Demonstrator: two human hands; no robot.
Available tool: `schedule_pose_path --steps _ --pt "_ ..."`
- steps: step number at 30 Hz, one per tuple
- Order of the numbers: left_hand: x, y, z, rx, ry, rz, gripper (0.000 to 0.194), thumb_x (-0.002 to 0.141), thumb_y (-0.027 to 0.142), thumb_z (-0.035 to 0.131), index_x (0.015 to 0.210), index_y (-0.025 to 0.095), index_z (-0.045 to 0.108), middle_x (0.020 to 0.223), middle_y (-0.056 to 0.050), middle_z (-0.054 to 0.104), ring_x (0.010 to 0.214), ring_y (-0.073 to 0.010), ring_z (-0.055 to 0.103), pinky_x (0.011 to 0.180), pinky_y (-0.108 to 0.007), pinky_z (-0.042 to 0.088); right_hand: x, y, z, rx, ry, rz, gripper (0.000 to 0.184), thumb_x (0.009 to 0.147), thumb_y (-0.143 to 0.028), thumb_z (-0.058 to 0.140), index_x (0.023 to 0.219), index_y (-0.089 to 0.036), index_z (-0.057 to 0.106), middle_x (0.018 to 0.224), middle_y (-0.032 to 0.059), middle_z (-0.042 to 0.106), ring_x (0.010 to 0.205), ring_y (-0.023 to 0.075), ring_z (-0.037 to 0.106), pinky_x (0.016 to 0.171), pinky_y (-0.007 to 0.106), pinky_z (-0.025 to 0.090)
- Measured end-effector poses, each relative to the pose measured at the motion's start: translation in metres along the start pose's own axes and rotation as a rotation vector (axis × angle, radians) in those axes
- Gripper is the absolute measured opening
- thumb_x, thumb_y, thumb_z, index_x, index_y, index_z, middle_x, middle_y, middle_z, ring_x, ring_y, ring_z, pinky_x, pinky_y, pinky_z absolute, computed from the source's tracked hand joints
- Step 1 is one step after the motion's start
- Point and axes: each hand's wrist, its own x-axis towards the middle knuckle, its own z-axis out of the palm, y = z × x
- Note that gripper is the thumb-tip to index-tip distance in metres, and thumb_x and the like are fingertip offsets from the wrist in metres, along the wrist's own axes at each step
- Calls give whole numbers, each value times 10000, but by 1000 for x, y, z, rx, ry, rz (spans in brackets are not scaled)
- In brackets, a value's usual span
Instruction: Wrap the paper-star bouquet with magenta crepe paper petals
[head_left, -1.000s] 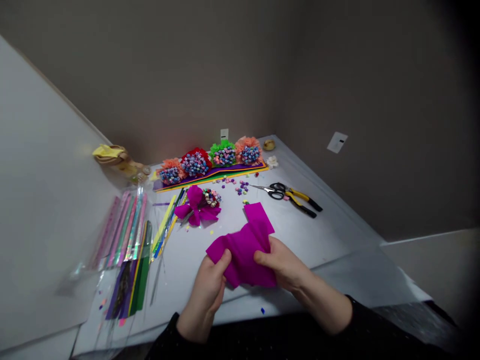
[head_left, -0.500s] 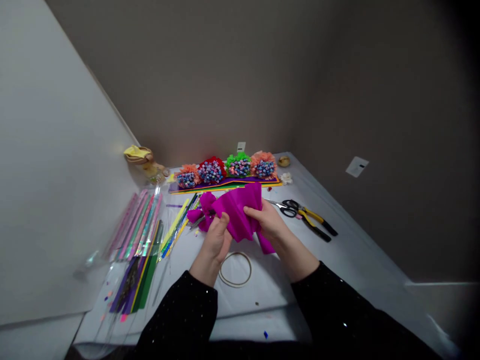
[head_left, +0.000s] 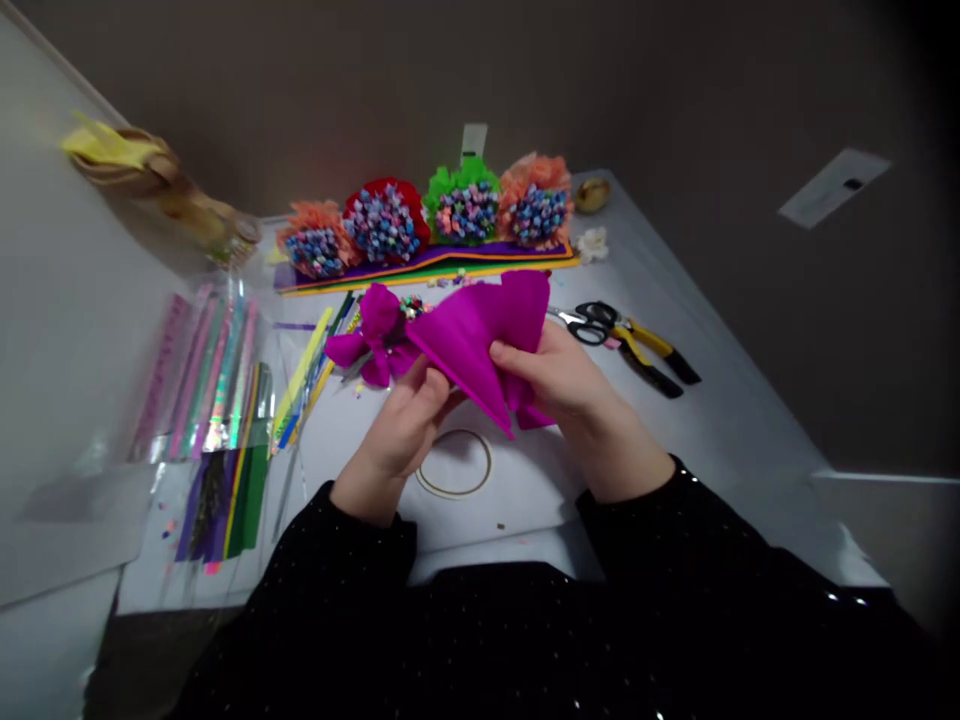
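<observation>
A sheet of magenta crepe paper [head_left: 469,335] is held up over the table, folded and creased into a fan-like shape. My right hand [head_left: 574,385] pinches it near its right side, thumb on top and fingers behind. At its lower left edge my left hand [head_left: 405,415] is closed, with the thumb bent and the fingertips partly hidden under the paper. Just left of the sheet lies a magenta paper flower [head_left: 379,335] with small colourful pieces beside it. Below the paper, a thin ring [head_left: 454,494] rests on the white table between my forearms.
Flower clusters [head_left: 382,220] in orange, red and green stand along the back on coloured sheets [head_left: 427,265]. Scissors [head_left: 589,325] and yellow-black pliers [head_left: 649,355] lie at right. Packs of coloured strips [head_left: 217,370] lie at left, near a wicker item with yellow cloth [head_left: 120,150].
The crepe paper was lifted away from the table's front, which brought the ring into view, and has been turned and folded into a fan shape. The camera view has shifted too.
</observation>
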Motion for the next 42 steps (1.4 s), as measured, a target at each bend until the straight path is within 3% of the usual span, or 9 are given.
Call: schedule_pose_path --steps 3,6,14,18,21,24,27,34,42 --pt "-5 -1 3 57 -114 1 739 555 656 729 1131 207 616 1176 -104 646 1267 -321 469 1042 -428 414 -5 1 1 -93 -57 -39 332 686 -336 768 929 -166 619 789 -16 639 765 160 631 658 267 523" --pt "-5 -4 6 123 -138 8 628 600 471 809 1125 185 617 1170 -102 645 1273 -322 468 1059 -454 393 -7 1 4 -126 -83 -76 312 710 -298 746 951 -153 612 835 -24 633 872 173 637 733 287 520" --pt "13 -18 11 277 261 278 229 894 326 530 1054 192 625 1014 -48 710 1192 -220 560 1042 -415 422 7 7 0 39 -122 -149 238 682 -245 715 887 -207 600 716 -101 649 792 101 657 779 249 492" --pt "22 -11 0 251 359 470 204 874 284 556 1033 165 602 1024 -48 709 1157 -198 582 1053 -375 417 11 5 1 14 -9 -151 348 683 -420 736 945 -232 603 823 -58 701 931 162 660 784 285 522" --pt "24 -5 -8 278 391 536 330 791 384 664 1016 152 602 1030 -72 704 1137 -223 590 1032 -386 433 8 2 5 12 -36 -83 512 588 -508 785 980 -220 625 934 9 719 1032 227 632 811 336 530" --pt "23 -2 -12 238 364 481 411 721 432 722 1001 153 609 1024 -91 705 1071 -244 624 990 -408 465 5 3 7 88 -92 -22 624 444 -388 888 982 -194 637 926 51 725 958 269 656 810 396 541" --pt "21 0 -13 147 361 385 445 672 424 765 996 164 604 982 -81 716 1012 -246 648 955 -415 487 7 6 7 164 -92 44 583 461 -288 885 982 -189 642 899 49 728 872 252 669 811 415 536" --pt "14 4 -11 -27 266 97 411 735 397 723 1070 193 599 1017 -75 718 1029 -247 644 936 -402 489 7 8 7 170 -81 198 397 544 -266 842 886 -175 663 746 -8 689 657 144 618 634 261 498" --pt "12 8 -4 -43 282 114 329 698 392 758 908 167 641 946 -63 729 979 -232 652 892 -357 492 3 16 8 128 -271 286 477 564 -391 840 948 -171 662 867 41 708 770 188 642 711 305 502"
